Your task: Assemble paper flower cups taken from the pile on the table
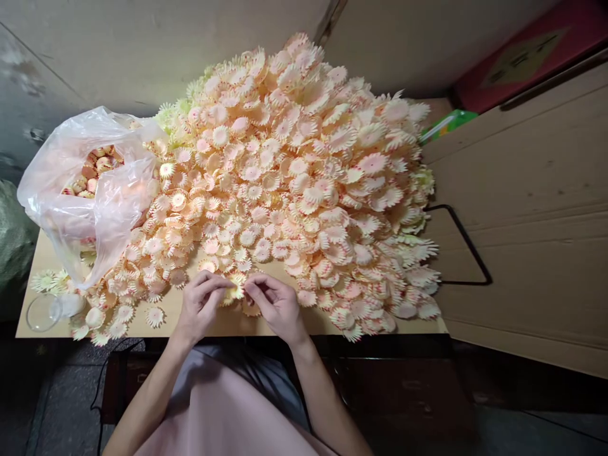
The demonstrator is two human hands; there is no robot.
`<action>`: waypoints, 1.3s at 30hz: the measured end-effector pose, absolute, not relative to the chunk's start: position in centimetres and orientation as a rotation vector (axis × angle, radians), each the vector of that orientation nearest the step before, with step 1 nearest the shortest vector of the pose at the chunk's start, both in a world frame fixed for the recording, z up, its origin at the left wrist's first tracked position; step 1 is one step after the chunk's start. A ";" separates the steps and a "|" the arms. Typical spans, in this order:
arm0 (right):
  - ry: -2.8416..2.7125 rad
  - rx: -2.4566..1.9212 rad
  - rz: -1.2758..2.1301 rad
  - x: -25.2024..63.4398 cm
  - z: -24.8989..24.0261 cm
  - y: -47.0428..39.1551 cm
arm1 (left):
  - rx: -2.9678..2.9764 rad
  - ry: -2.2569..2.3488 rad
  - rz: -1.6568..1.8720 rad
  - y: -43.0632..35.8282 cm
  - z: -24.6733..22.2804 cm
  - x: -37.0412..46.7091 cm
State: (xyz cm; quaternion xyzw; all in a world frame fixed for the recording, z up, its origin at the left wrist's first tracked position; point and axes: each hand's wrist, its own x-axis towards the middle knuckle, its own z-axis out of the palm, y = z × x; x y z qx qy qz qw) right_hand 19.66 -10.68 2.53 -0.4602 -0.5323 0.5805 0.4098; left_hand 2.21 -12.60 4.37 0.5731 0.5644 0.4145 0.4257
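Between my hands, near the table's front edge, is a pale yellow artificial flower piece [236, 288] with a fringed rim. My left hand [204, 301] pinches its left side. At its right side my right hand [277, 305] has thumb and forefinger pressed together at the rim. A second flower piece [251, 309] lies partly hidden below. Behind the hands rises a large heap of similar flower pieces [304, 183], cream to pink with red-tipped edges.
A clear plastic bag [52, 161] with small rolled pieces stands on the left. A round clear container [44, 313] sits at the table's [180, 323] front left. Cardboard [527, 221] and a black metal handle [468, 244] flank the right side. A wall [166, 38] stands behind.
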 end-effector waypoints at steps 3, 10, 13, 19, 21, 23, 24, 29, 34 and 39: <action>-1.516 -1.140 1.354 19.9 3.1 -10.7 | 1.503 1.365 1.041 -12.3 4.3 2.6; -1.658 -1.033 1.142 20.6 3.8 -9.8 | 1.411 1.310 1.075 -11.9 4.3 2.6; -1.754 -0.964 1.110 20.8 4.1 -9.4 | 1.327 1.259 1.024 -11.8 4.7 2.3; -1.767 -0.887 0.875 20.6 4.1 -9.3 | 0.941 1.351 1.067 -11.9 3.8 2.3; -1.753 -0.890 0.875 20.5 4.0 -9.4 | 0.918 1.340 1.061 -11.9 3.5 2.1; -1.772 -0.901 0.898 20.5 3.9 -9.4 | 0.998 1.317 1.003 -11.9 3.6 1.8; -1.801 -0.900 0.902 20.6 3.9 -9.4 | 1.050 1.309 0.969 -11.8 3.7 1.7; -1.887 -0.883 0.840 20.6 4.0 -9.2 | 1.082 1.326 0.971 -11.8 4.5 1.7; -1.887 -0.878 0.834 20.4 3.8 -9.3 | 0.960 1.290 1.006 -11.7 4.9 2.3; -1.930 -0.885 0.882 20.2 3.8 -9.2 | 0.932 1.271 0.983 -11.5 5.4 2.7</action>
